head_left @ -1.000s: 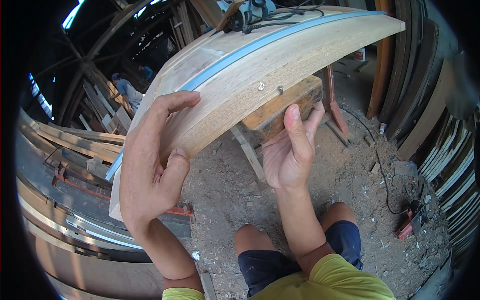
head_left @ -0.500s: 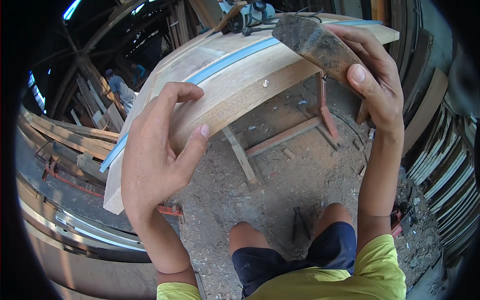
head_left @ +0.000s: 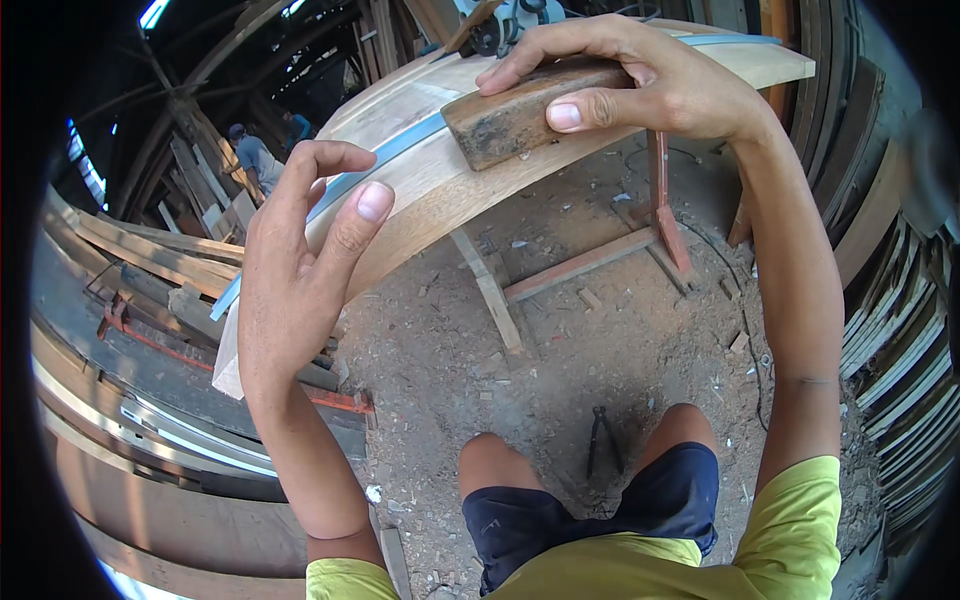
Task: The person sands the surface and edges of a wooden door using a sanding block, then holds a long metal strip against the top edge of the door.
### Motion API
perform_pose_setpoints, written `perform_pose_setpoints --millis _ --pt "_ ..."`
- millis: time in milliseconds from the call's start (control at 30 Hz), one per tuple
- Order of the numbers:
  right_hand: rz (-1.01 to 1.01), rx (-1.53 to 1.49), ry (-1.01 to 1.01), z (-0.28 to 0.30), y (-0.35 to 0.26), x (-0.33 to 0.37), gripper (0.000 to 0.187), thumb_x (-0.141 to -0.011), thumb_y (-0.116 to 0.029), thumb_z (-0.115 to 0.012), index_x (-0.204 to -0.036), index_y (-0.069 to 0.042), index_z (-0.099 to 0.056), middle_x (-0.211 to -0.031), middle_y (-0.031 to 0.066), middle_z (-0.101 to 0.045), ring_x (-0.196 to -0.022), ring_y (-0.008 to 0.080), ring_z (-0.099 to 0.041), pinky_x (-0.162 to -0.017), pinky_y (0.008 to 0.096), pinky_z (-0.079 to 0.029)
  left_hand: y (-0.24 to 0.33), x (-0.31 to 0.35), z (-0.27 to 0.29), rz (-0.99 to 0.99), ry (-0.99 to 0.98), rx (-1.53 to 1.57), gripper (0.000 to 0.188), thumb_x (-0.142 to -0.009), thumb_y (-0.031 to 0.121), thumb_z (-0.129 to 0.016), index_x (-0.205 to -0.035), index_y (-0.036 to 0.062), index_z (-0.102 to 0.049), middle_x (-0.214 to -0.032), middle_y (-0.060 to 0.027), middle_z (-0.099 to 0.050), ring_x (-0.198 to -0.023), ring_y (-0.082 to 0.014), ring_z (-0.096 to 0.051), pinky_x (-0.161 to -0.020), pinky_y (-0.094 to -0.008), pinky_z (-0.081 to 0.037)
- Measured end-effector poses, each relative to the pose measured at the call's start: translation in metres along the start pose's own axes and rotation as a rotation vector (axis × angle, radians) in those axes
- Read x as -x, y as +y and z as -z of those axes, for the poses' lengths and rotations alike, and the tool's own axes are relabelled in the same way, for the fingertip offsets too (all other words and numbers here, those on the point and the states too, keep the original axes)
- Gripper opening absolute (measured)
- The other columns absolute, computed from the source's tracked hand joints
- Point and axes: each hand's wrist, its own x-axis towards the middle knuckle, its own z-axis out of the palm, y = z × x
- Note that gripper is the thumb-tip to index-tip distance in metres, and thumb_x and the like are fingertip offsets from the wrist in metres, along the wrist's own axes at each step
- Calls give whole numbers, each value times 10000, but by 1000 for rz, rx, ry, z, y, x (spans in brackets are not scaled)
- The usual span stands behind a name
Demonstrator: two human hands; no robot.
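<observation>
A worn, dark-stained wooden block (head_left: 500,125) is gripped in my right hand (head_left: 640,90), thumb on the near side and fingers over the top. It overlaps the near edge of a big pale curved wooden panel (head_left: 440,205); whether it touches the wood I cannot tell. My left hand (head_left: 300,260) is at the panel's left end, fingers curled but apart from the thumb, with nothing seen between them. Along the panel's top runs a blue strip (head_left: 405,138), partly hidden behind the block and both hands.
A power tool (head_left: 515,22) with a cable sits on the panel's far side. Red-and-wood trestle legs (head_left: 665,215) stand beneath. Black pliers-like tool (head_left: 600,440) lies on the littered floor between my legs. Stacked boards (head_left: 905,320) line the right; a person (head_left: 255,160) is far left.
My right hand has brought the block left and turned it from steeply slanted to nearly level over the panel edge. My left hand has shifted slightly left and up, its thumb now pointing upward.
</observation>
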Motion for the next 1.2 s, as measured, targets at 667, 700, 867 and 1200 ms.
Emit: perform_pose_setpoints --millis 667,700,867,1200 --pt "-15 -183 -163 19 -23 0 492 -1029 -427 -729 -1381 -89 -667 -1207 120 -710 -1162 250 -650 -1012 417 -503 -12 -7 0 77 125 56 777 -1059 761 -288 -1333 105 -602 -1434 -176 -639 -1499 -299 -477 -1303 -615 -233" --pt "1 -187 -161 14 -29 -3 483 -1031 -423 -727 -1372 -85 -666 -1206 123 -709 -1157 251 -650 -1010 421 -503 -11 -6 -2 86 149 53 778 -1057 764 -290 -1338 107 -596 -1436 -179 -638 -1498 -299 -479 -1301 -616 -234" --pt "-37 -133 -150 15 -27 0 458 -1032 -401 -730 -1348 -77 -660 -1221 135 -714 -1132 265 -663 -1000 437 -510 -14 -2 2 75 205 70 743 -1068 744 -303 -1353 111 -567 -1445 -183 -633 -1503 -299 -475 -1296 -632 -236" --pt "-22 -70 -156 10 -59 -5 355 -1062 -310 -683 -1309 -57 -650 -1164 157 -712 -1071 276 -671 -921 438 -520 -14 -4 -1 82 212 38 709 -1079 727 -300 -1360 123 -540 -1453 -180 -631 -1515 -302 -454 -1287 -662 -232"
